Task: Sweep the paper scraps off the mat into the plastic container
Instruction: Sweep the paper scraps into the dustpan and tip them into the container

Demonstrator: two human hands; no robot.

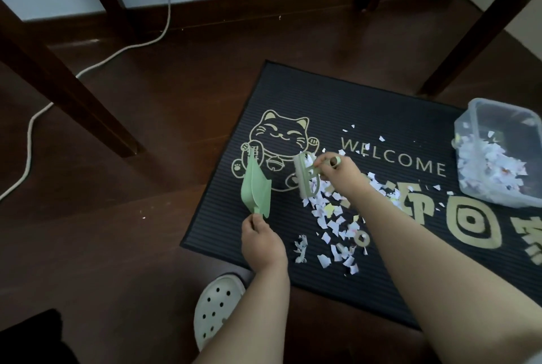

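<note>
Could go wrong in a few ways from here. May scatter the paper scraps point(331, 217) past the 6 o'clock edge of the mat point(337, 93) onto the floor point(146, 217), through a too fast stroke of the brush point(305, 178) over such light pieces. May also push scraps under the dustpan point(255, 187) instead of into it: pan tilted up on its edge at 9 o'clock of the heap, lip seemingly not flat on the mat. Could spill on the way as well, with the plastic container point(469, 117) well apart at 3 o'clock, on the right end of the mat and already partly filled with scraps. Left hand point(262, 242): at 7 o'clock of the heap, fingers curled around the short handle of the dustpan, pan pointing toward 12 o'clock. Right hand point(341, 171): reached in from 5 o'clock, forearm passing over the scraps, fingers closed on the brush handle, brush head low at the 11 o'clock end of the heap, just beside the cat drawing point(278, 140). Most scraps in a loose band from the brush toward 6 o'clock, a few single ones near 1 o'clock. Cannot tell the exact finger placement on the brush handle, partly hidden.
</note>
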